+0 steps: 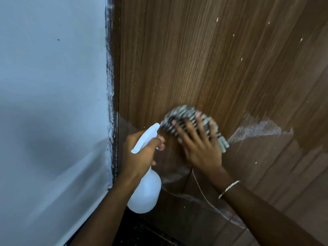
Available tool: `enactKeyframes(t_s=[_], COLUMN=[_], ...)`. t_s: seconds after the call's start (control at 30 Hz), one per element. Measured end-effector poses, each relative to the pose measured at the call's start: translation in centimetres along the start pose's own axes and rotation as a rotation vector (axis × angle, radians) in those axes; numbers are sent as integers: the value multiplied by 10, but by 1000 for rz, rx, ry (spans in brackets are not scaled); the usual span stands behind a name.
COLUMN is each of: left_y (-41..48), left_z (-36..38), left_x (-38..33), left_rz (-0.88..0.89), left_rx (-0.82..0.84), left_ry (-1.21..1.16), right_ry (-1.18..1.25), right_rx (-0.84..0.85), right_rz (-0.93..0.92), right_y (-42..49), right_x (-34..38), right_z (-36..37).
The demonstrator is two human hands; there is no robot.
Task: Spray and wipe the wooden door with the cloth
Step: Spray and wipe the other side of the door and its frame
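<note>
So your right hand (197, 144) is spread wide and flat, fingers straight, pressing the bunched black-and-white patterned cloth (186, 114) against the brown wood-grain wooden door (195, 59). The cloth sits under your fingertips and pokes out above and to the right of them, so for that hand the way forward is up the panel. The grain runs roughly top to bottom, and I'd guess strokes along it will go smoother than across. Your left hand (140, 153) is curled round the neck of the white plastic spray bottle (147, 190), one finger hooked at the trigger. The bottle is tilted, fat rounded body low and nozzle up and to the right, with its tip just beside the cloth's left edge (close enough that a squirt would probably hit fabric before wood). The right hand is the one on the job, and the left sits lower, nearer the pale blue-grey wall (53, 86) and its scruffy painted edge. Small white specks dot the door well above the cloth, mostly toward the upper right, so that's likely where you're headed. Lower down, the door has a cloudy translucent film (257, 130) with a ragged torn edge, which looks like it could snag the cloth. There's a thin metal bangle (229, 189) on your right wrist.
</note>
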State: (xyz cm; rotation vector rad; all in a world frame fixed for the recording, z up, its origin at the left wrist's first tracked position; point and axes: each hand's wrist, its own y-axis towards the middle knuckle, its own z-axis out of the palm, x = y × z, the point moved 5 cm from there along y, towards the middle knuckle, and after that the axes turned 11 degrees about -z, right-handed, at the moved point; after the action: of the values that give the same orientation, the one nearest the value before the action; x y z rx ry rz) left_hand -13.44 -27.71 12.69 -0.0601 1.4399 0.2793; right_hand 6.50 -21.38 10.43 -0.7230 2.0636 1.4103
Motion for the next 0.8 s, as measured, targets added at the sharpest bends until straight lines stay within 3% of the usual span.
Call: enactKeyframes(t_s=[0.07, 0.17, 0.23, 0.4, 0.5, 0.57, 0.73, 0.8], left_y=[-2, -3, -1, 5, 3, 2, -1, -4], left_z=[3, 7, 10, 21, 28, 29, 36, 39], left_x=[1, 8, 12, 21, 20, 21, 18, 18], left_rz=[-9, -27, -42, -97, -83, -91, -57, -66], left_rx=[-5, 16, 48, 99, 103, 103, 132, 134], left_ry=[6, 31, 33, -20, -32, -47, -7, -4], right_ry=[12, 8, -2, -79, -130, -99, -79, -105], right_rx=[108, 128, 75, -47, -62, -56, 140, 178], right_rz=[-231, -298, -180, 346, 406, 348, -146, -227], right_y=[-33, -34, -12, 33, 28, 10, -58, -61], right_x=[25, 19, -9, -120, -120, -90, -23, -28], right_z=[14, 7, -11, -62, -67, -52, -22, -24])
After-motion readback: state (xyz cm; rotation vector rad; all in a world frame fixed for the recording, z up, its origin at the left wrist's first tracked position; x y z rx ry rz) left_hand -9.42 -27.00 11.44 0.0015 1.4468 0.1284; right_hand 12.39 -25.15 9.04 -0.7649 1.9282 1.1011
